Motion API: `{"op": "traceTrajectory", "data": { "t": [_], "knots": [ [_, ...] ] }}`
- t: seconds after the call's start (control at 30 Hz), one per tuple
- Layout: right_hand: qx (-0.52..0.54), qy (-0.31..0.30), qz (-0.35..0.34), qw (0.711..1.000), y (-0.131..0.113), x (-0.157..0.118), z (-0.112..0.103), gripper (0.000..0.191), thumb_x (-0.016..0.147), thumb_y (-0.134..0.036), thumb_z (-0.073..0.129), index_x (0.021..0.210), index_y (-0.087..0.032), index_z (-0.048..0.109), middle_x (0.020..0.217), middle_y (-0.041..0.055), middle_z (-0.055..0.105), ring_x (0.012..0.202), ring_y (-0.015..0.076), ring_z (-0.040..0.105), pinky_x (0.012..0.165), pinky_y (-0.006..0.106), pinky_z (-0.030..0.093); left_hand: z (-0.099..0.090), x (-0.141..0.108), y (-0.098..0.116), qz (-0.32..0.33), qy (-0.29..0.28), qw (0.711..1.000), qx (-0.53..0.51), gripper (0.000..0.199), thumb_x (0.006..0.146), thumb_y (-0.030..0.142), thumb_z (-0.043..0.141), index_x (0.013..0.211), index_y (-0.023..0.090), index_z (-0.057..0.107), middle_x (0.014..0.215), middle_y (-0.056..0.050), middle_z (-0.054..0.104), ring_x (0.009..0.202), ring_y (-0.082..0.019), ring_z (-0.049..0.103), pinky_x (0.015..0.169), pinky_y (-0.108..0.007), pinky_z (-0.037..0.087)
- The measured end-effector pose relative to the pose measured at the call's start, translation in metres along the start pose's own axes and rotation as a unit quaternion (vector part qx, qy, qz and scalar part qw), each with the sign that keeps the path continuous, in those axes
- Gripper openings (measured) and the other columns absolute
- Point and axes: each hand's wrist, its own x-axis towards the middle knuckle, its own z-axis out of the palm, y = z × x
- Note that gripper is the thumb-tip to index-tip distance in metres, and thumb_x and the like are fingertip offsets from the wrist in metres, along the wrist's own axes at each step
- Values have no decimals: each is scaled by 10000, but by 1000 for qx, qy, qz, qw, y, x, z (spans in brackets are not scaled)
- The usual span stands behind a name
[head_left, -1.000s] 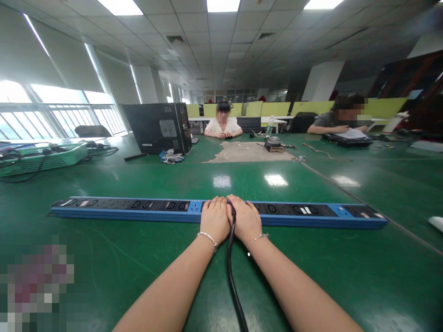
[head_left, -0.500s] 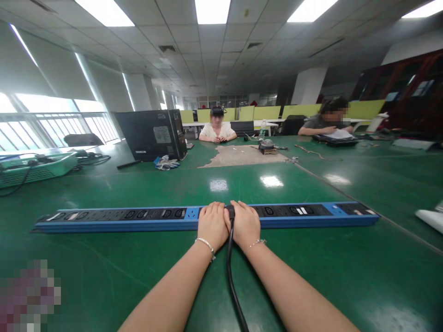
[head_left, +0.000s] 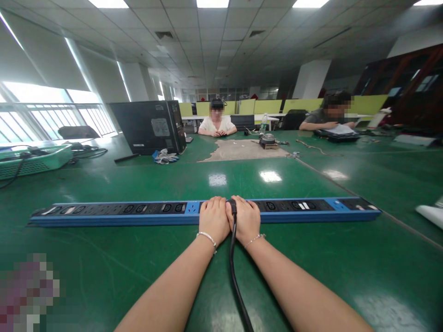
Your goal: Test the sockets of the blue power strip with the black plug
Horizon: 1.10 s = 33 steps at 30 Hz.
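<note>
A long blue power strip (head_left: 145, 220) with black sockets lies crosswise on the green table in front of me. My left hand (head_left: 214, 219) is closed over its middle, the fingers bent across the far edge. Close against it, my right hand (head_left: 246, 220) also lies over the strip, its fingers curled beside a black power plug (head_left: 233, 205) and gripping it. The plug sits between both hands, its tip hidden at the strip. From it a black cable (head_left: 232, 263) runs down toward me between my forearms.
A black computer case (head_left: 148, 127) stands at the back left beside work gloves (head_left: 165, 157). A green basket (head_left: 41, 161) with cables is at far left. Two people sit across the table (head_left: 145, 184). A bottle (head_left: 264, 122) and a small round device (head_left: 267, 139) stand near the middle.
The view has tilted slightly downward. Both hands remain at the strip's middle around the plug, and its cable lies a little more to the right in view.
</note>
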Motion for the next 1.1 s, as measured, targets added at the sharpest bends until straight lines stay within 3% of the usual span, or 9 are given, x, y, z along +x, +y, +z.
{"op": "traceTrajectory", "data": {
  "t": [0.13,0.27,0.4,0.53,0.63,0.83,1.1],
  "knots": [
    [144,53,95,984,-11,6,-6,394,923,-394,312,1049,-186,621,980,64,710,890,173,652,826,292,460,-2,1,0,8,-23,1000,-1,315,871,277,411,1122,138,542,1126,-123,625,1097,-249,527,921,-390,364],
    [195,51,51,978,-2,17,-24,408,913,-429,321,1016,-197,641,1017,54,697,945,177,630,886,285,448,-5,1,0,2,-33,999,-4,435,810,436,521,1121,132,533,1141,-139,614,1105,-271,522,937,-403,356],
    [112,27,125,986,56,24,-57,443,884,-486,354,1038,-208,664,844,54,718,843,209,650,859,335,458,-4,1,0,-1,-28,1000,-13,630,715,600,586,1147,147,517,1162,-139,603,1115,-281,513,954,-419,349],
    [70,20,194,978,122,20,-85,475,863,-510,357,1014,-200,683,995,84,705,973,240,624,875,358,452,-3,1,0,-2,-29,1000,-6,647,704,619,589,1150,155,519,1171,-146,599,1123,-283,510,962,-422,345],
    [56,-24,195,979,144,13,-91,469,855,-511,367,1026,-207,682,1018,81,702,994,241,618,889,367,446,-3,1,-1,0,-29,1000,-4,648,705,621,590,1154,158,520,1176,-144,600,1122,-283,511,964,-422,345],
    [-2,-40,147,988,136,9,-84,423,860,-461,370,1019,-221,680,1015,64,706,1016,228,614,954,398,399,-4,0,-1,3,-27,1000,-1,658,700,619,600,1154,148,524,1169,-142,606,1116,-288,516,959,-419,352],
    [-106,-19,151,983,128,4,-74,354,835,-368,431,1077,-242,657,1103,51,679,1172,221,528,1025,444,319,-3,0,-1,1,-21,1000,-8,652,702,609,603,1150,140,530,1165,-141,605,1116,-286,517,960,-421,351]
  ]
}}
